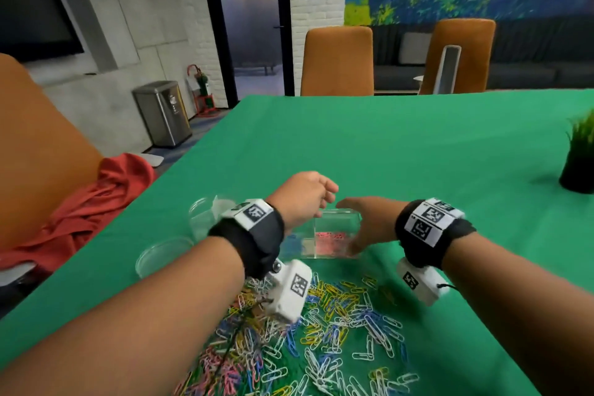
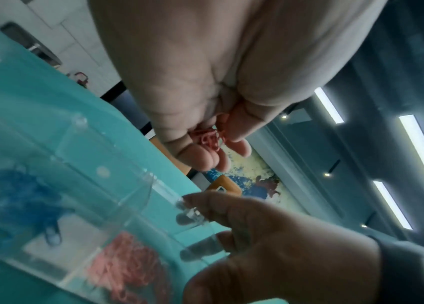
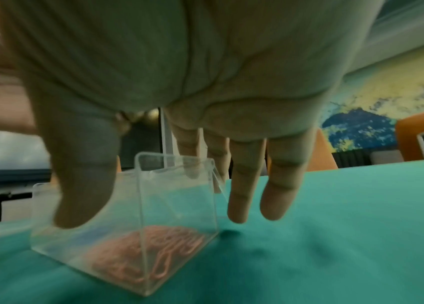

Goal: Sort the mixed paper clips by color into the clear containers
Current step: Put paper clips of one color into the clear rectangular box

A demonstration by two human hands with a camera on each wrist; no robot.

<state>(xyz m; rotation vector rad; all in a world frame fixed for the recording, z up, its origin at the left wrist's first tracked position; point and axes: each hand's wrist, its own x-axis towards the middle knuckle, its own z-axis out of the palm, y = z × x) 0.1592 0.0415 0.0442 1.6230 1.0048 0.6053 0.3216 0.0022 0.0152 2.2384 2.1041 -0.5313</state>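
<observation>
A clear rectangular container (image 1: 337,213) stands on the green cloth, with red clips (image 1: 329,236) in its right compartment and blue clips (image 1: 292,243) in its left. My left hand (image 1: 323,199) hovers over it, its curled fingers holding a few red paper clips (image 2: 206,138). At the container's right end my right hand (image 1: 355,228) holds the wall (image 3: 177,195) between thumb (image 3: 83,195) and fingers. The mixed pile of paper clips (image 1: 324,331) lies in front of the container, under my wrists.
Round clear lids or dishes (image 1: 162,255) and a clear cup (image 1: 204,215) sit left of the container. A potted grass plant (image 1: 578,164) stands at the right edge. A red cloth (image 1: 96,212) lies on the chair to the left. Orange chairs stand behind the table.
</observation>
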